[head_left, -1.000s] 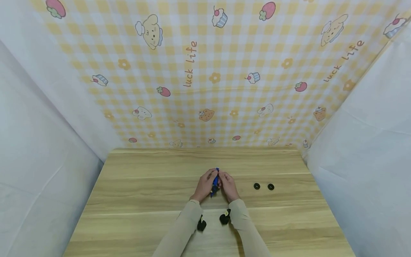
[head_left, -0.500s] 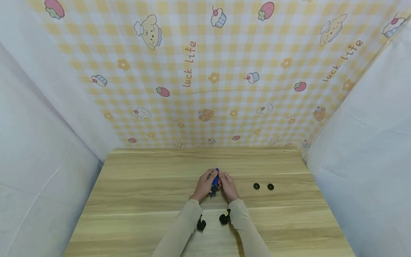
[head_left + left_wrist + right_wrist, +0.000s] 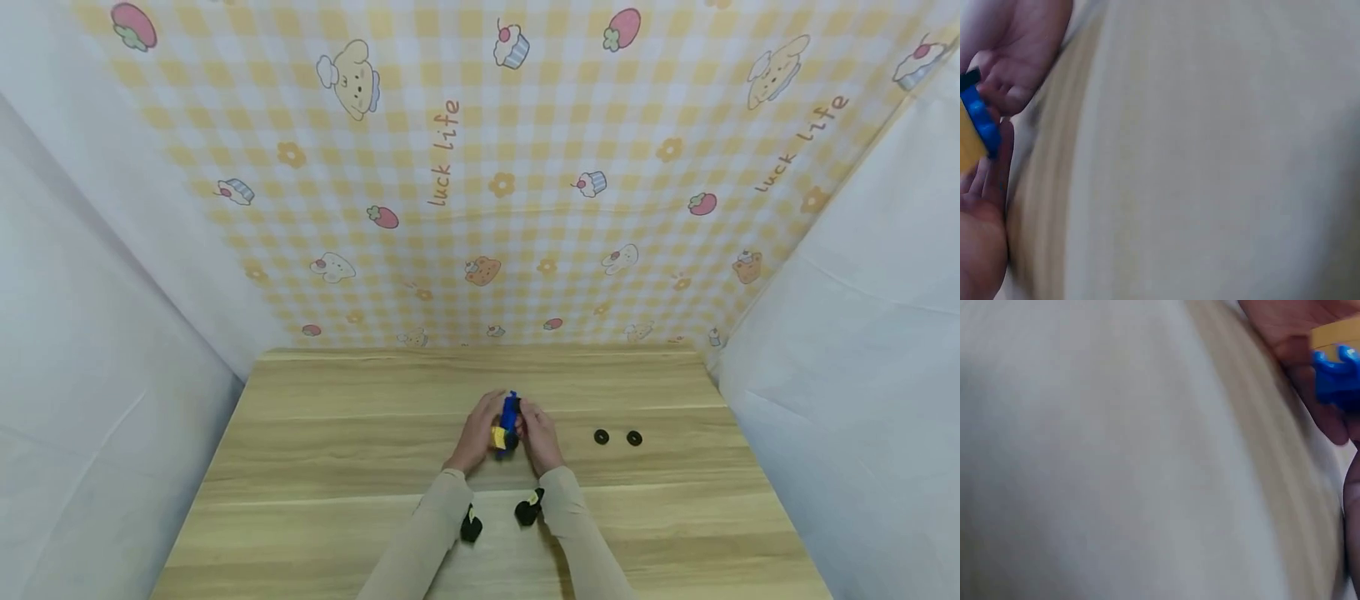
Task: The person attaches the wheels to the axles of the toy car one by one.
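Between the two hands is a small blue and yellow toy car (image 3: 510, 414) with black wheels, its yellow part towards the person. My right hand (image 3: 542, 433) holds it from the right, fingers curled at its side. The left hand (image 3: 475, 433) lies along the car's other side. In the left wrist view, straight fingers of the left hand (image 3: 982, 244) lie close by the blue part (image 3: 982, 122). The right wrist view catches only the blue and yellow end (image 3: 1335, 375) at its edge. Two loose black toy tyres (image 3: 602, 437) lie flat to the right.
The wood-grain table (image 3: 337, 450) is backed by a yellow checked cloth (image 3: 420, 167) with cartoon prints. White sheets hang on the left (image 3: 112, 333) and right (image 3: 847, 333). Black wrist cameras (image 3: 471, 525) sit under both beige sleeves (image 3: 427, 533).
The toy car has been turned, so its yellow part now shows. The hands have moved slightly apart, and the left fingers have loosened from it. The loose tyres stayed put.
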The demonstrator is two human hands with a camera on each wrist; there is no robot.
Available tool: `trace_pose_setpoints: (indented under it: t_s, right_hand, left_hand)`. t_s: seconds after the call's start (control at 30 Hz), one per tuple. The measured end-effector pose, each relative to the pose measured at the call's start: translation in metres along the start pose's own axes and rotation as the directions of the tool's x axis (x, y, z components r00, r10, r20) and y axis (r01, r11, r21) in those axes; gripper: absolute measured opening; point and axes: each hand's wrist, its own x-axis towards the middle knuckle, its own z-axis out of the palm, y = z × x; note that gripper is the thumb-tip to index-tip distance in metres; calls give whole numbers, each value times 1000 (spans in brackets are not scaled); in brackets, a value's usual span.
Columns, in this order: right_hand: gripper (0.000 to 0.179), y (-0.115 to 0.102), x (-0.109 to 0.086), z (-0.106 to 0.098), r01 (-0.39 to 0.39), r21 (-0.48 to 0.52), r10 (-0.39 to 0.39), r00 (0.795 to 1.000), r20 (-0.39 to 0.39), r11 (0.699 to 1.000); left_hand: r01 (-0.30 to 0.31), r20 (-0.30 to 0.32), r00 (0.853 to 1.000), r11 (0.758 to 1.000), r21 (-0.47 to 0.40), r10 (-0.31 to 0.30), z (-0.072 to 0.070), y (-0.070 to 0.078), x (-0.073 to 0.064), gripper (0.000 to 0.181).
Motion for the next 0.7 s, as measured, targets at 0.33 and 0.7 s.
trace_pose_setpoints:
  t_s: [0.33, 0.7]
  right_hand:
    - [29, -5, -2, -14, -77, 399, 35, 993, 113, 914]
    - [32, -5, 0, -12, -66, 417, 17, 993, 121, 906]
  left_hand:
    - [102, 124, 988, 988, -115, -88, -1, 1, 0, 52]
    - [122, 140, 985, 976, -180, -98, -10, 37, -13, 35]
